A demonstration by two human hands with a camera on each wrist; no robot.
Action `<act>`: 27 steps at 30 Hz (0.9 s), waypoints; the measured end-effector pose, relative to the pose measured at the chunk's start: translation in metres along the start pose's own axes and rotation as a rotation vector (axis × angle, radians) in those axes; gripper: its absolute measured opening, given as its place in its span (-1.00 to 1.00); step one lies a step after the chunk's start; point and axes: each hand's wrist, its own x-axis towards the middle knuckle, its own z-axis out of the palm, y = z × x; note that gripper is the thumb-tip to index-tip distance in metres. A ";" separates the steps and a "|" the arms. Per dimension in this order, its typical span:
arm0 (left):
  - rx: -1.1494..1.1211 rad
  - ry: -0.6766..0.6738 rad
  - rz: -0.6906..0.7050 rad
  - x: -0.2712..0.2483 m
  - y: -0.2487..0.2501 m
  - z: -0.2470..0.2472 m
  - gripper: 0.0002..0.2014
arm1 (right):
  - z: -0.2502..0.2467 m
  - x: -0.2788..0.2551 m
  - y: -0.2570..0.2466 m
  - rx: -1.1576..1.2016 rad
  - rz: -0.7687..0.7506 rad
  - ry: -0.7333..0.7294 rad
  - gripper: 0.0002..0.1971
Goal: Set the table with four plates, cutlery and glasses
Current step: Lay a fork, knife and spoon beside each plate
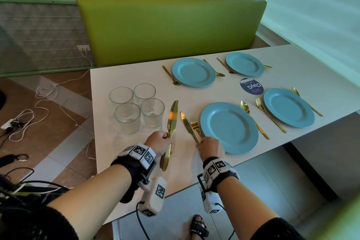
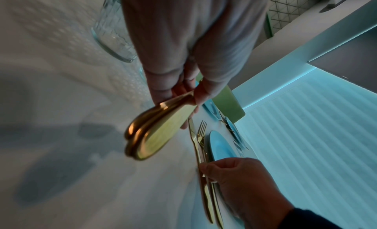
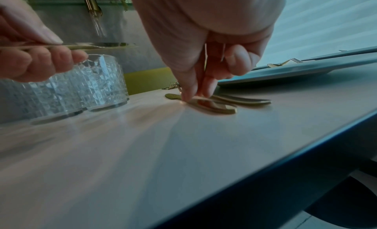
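So the white bench [image 1: 136,76] has four blue plates [image 1: 228,127] on it, two along the far side and two along the near side. Each one has a gold fork [image 1: 194,125] on its left and a gold spoon [image 1: 253,119] on its right, so four forks and four spoons, though the far right spoon is mostly hidden by its plate.

Four clear textured glasses [image 1: 127,118] sit bunched in a two-by-two square at the left end of the bench, well apart from the plates.

Knives are the interesting bit. The left hand [image 1: 160,142] is curled around a bundle of gold knives [image 1: 171,122], gripping them mid-handle with the blades pointing away over the bench. From the left wrist view it looks like three stacked handles [image 2: 151,135], but I can't swear to the count.

One more gold knife [image 1: 188,125] lies flat on the bench just left of the near-left plate's fork, basically touching it. The right hand [image 1: 211,147] has its fingertips [image 3: 188,93] pinched down on that knife's handle end, pressing it to the bench.

There's also a round dark blue sticker [image 1: 251,86] on the bench between the plates, and a green bench seat [image 1: 171,29] behind.
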 end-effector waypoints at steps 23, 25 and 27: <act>0.087 -0.086 0.081 0.017 0.039 0.052 -0.94 | -0.097 0.000 0.029 0.267 -0.118 -0.091 -0.70; 0.107 -0.101 0.081 0.017 0.047 0.061 -0.94 | -0.098 0.002 0.025 0.362 -0.109 -0.170 -0.63; 0.113 -0.112 0.095 0.013 0.059 0.069 -0.86 | -0.098 0.009 0.024 0.424 -0.105 -0.232 -0.63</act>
